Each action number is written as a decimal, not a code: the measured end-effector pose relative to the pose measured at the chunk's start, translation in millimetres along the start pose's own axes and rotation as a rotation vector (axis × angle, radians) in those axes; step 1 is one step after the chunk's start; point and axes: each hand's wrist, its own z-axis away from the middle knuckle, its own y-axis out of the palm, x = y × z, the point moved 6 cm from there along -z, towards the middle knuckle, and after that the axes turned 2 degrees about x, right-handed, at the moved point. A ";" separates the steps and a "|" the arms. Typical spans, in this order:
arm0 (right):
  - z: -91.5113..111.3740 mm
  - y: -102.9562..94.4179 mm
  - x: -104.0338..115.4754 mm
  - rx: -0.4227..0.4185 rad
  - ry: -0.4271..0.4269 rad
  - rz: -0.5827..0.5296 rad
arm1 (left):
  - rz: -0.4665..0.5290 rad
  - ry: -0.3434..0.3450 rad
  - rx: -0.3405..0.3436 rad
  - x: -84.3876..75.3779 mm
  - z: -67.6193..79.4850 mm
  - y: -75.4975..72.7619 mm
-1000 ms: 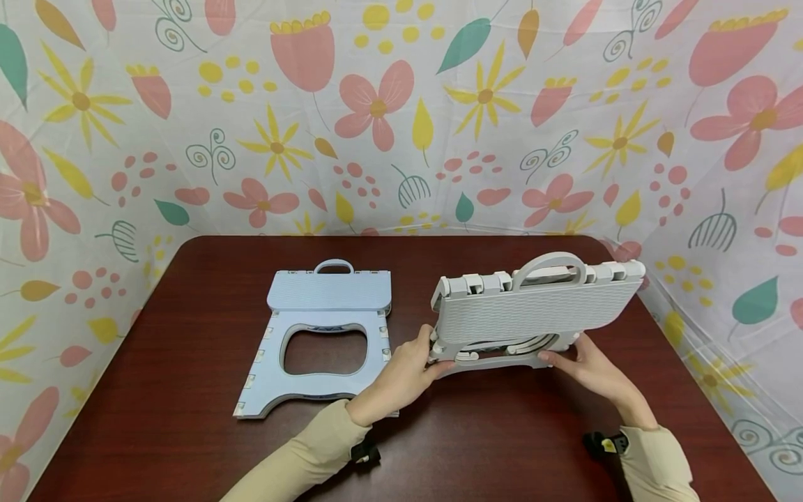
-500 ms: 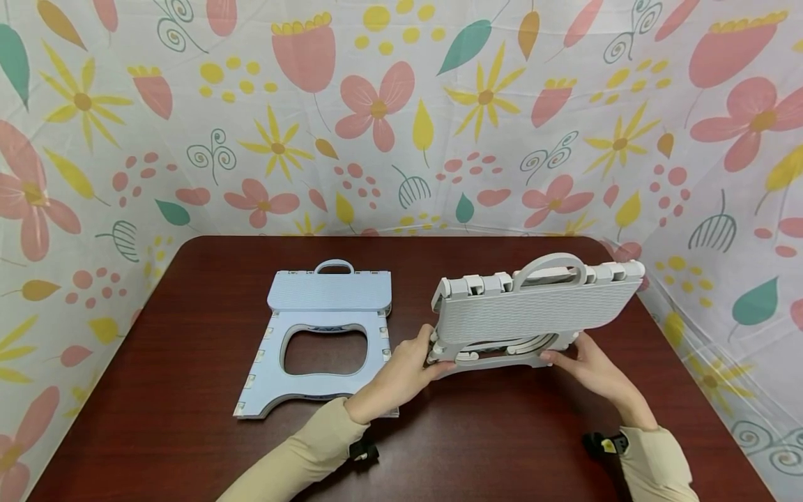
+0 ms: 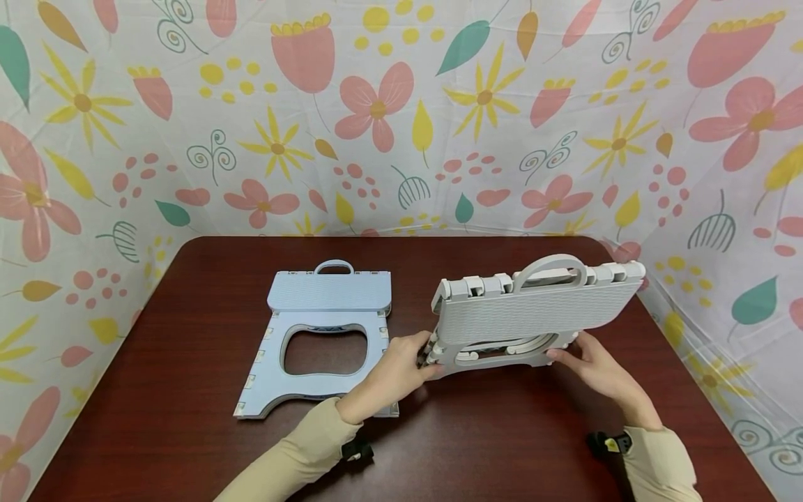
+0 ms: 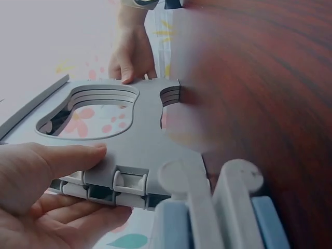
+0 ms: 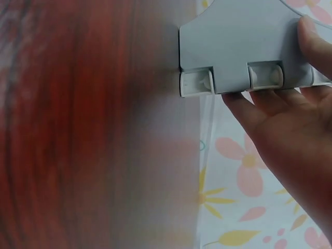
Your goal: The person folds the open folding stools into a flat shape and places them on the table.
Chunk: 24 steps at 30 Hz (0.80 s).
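Note:
A grey folding step stool (image 3: 527, 307), folded flat, stands tilted on its legs on the right side of the table, its carry handle (image 3: 552, 265) on top. My left hand (image 3: 392, 369) grips its left side edge; the left wrist view shows the thumb (image 4: 78, 158) on the leg panel and fingers beneath the hinges. At the opposite side edge, my right hand (image 3: 592, 369) holds on, thumb on the near face and fingers behind, as in the right wrist view. A light blue folding step stool (image 3: 329, 289) lies folded flat to the left, close to my left hand.
The dark red-brown table (image 3: 188, 335) carries both stools. Behind and beside it hangs a white cloth (image 3: 376, 174) printed with flowers. A black strap (image 3: 357, 450) sits at my left wrist and another black strap (image 3: 608, 444) at my right.
My left hand has shifted slightly left and down at the grey stool's side edge. The right hand moved a touch rightward. Both stools stay practically in place.

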 end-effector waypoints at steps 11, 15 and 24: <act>0.1 -3.4 2.8 -0.045 -0.047 0.006 | 0.113 -0.005 -0.023 3.7 1.1 -1.1; -0.4 -4.5 0.9 -0.035 -0.026 0.034 | 0.127 -0.008 -0.032 3.3 1.1 -1.0; -2.1 -7.1 1.3 -0.046 0.024 0.090 | 0.155 -0.038 -0.038 3.4 0.2 -2.5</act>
